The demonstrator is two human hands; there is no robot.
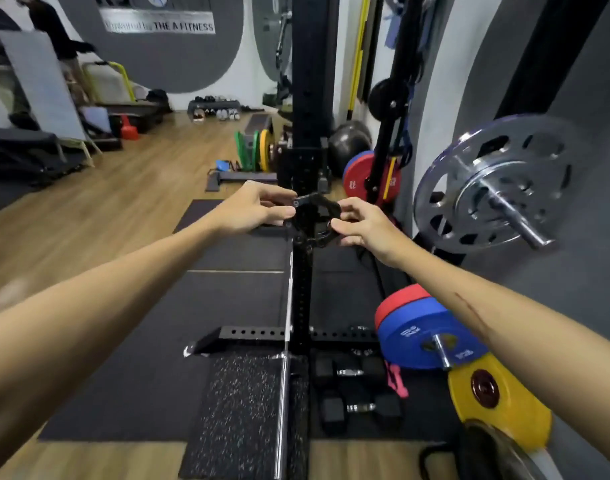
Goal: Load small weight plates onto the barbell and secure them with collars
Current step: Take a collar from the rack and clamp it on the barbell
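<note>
Both of my arms reach forward at chest height in front of the black rack upright (310, 98). Between them is a black clamp collar (314, 220); my left hand (258, 209) pinches its left side and lever, and my right hand (362, 223) grips its right side. The barbell (285, 375) runs away from me along the floor mats below, its silver shaft bare where I see it. At right, a silver plate with cut-out holes (494, 181) sits on a chrome sleeve that sticks out of the wall side.
Blue and red plates (421, 334) and a yellow plate (497, 393) hang on pegs at lower right. Black dumbbells (355, 407) lie on the mat by the rack base. More coloured plates (258, 150) stand further back. A person stands far left.
</note>
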